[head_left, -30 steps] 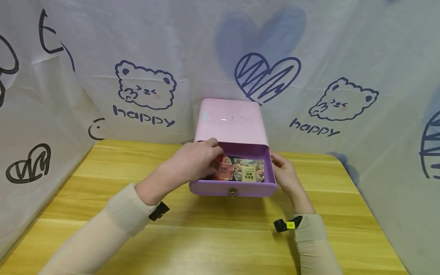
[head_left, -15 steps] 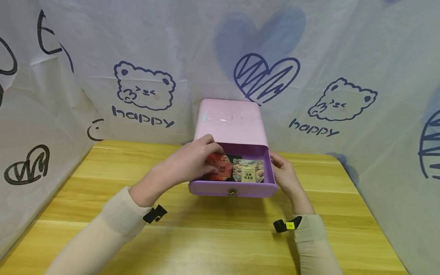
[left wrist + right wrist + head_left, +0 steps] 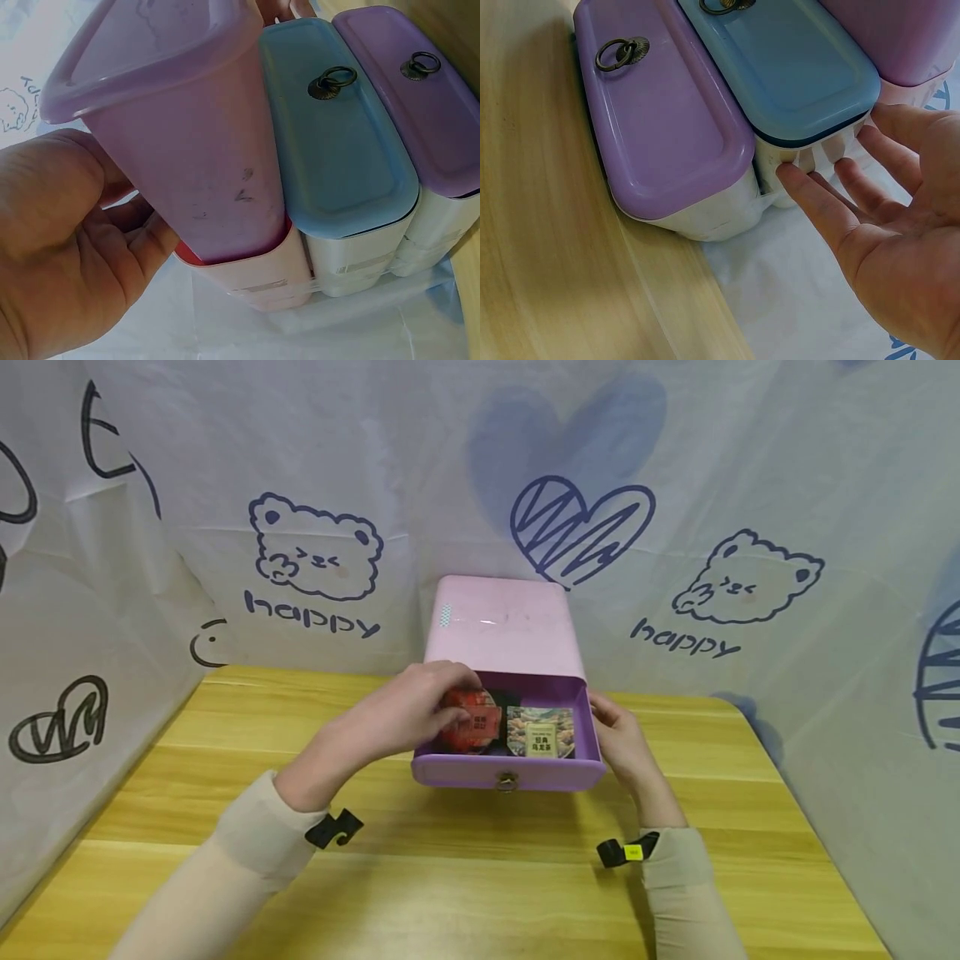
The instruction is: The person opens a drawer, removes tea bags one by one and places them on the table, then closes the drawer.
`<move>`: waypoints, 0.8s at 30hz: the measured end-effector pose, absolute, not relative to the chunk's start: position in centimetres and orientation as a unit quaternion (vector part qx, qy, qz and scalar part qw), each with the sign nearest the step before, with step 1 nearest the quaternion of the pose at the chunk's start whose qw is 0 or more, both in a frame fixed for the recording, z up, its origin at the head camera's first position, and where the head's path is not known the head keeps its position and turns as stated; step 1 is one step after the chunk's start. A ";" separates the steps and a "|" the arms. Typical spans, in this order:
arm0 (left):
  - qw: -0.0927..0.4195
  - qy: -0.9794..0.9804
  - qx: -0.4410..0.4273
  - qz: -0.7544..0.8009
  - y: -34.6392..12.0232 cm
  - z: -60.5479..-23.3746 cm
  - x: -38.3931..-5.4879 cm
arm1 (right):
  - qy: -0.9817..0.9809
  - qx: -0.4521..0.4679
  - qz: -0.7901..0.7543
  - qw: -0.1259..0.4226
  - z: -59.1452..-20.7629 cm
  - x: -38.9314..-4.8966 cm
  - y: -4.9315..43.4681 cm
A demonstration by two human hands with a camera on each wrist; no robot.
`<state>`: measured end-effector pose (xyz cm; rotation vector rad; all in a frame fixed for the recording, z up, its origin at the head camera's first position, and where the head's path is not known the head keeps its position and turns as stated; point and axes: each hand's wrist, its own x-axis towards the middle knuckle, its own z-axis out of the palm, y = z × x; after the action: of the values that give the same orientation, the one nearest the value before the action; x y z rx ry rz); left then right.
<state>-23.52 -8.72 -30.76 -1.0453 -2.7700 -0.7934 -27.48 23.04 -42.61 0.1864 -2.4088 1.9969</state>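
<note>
A purple drawer (image 3: 453, 772) stands pulled out from the top of a pink cabinet (image 3: 502, 635). My left hand (image 3: 397, 714) reaches over its left side and pinches a red tea packet (image 3: 483, 722), thumb on the printed face and fingers at the far edge. Beside it lies a tea packet with a landscape print (image 3: 540, 731). My right hand (image 3: 626, 747) is at the cabinet's right side; in the right wrist view its extended fingers touch the pale body by the blue drawer (image 3: 802, 75). The left wrist view hides the packets behind the drawer wall.
Below the pulled-out drawer are a blue drawer and a lower purple drawer (image 3: 420, 112), both closed, with ring pulls. The cabinet stands on a wooden table (image 3: 480, 877) against a white printed cloth (image 3: 450, 485). Something dark lies in the drawer between the packets.
My left hand has drawn back slightly to the left, and the red packet has shifted left and up with it, widening the gap to the other packet. My right hand has stayed in place.
</note>
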 end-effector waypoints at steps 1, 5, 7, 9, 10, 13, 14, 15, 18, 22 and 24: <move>0.043 -0.903 -0.338 -0.261 -8.7 -30.8 -23.5 | -0.768 0.061 0.637 0.003 -42.6 -27.5 23.1; 0.062 -0.904 -0.334 -0.261 -8.8 -31.0 -23.5 | -0.769 0.067 0.635 0.001 -42.6 -27.4 23.1; 0.070 -0.902 -0.335 -0.261 -8.8 -31.0 -23.4 | -0.770 0.065 0.635 0.002 -42.7 -27.3 23.1; 0.081 -0.900 -0.339 -0.263 -8.8 -31.0 -23.4 | -0.770 0.063 0.635 0.004 -42.7 -27.3 23.1; 0.085 -0.899 -0.339 -0.264 -8.8 -31.0 -23.4 | -0.769 0.062 0.636 0.005 -42.7 -27.3 23.1; 0.096 -0.896 -0.338 -0.273 -8.9 -31.0 -23.4 | -0.767 0.062 0.639 0.007 -42.8 -27.4 23.1; 0.096 -0.896 -0.335 -0.276 -8.9 -30.9 -23.5 | -0.767 0.062 0.639 0.007 -42.8 -27.4 23.1; 0.097 -0.896 -0.331 -0.280 -8.9 -30.9 -23.5 | -0.767 0.062 0.639 0.007 -42.8 -27.4 23.1; 0.098 -0.897 -0.319 -0.290 -8.9 -30.8 -23.5 | -0.768 0.062 0.638 0.004 -42.8 -27.4 23.2; 0.102 -0.897 -0.305 -0.302 -9.0 -30.8 -23.5 | -0.768 0.060 0.638 -0.001 -42.6 -27.4 23.1; 0.105 -0.896 -0.302 -0.308 -9.1 -30.8 -23.5 | -0.767 0.061 0.639 -0.002 -42.6 -27.5 23.1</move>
<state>-23.54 -9.10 -30.77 -0.8890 -2.6416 -0.9075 -27.45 23.12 -42.57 0.1905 -2.4128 2.0094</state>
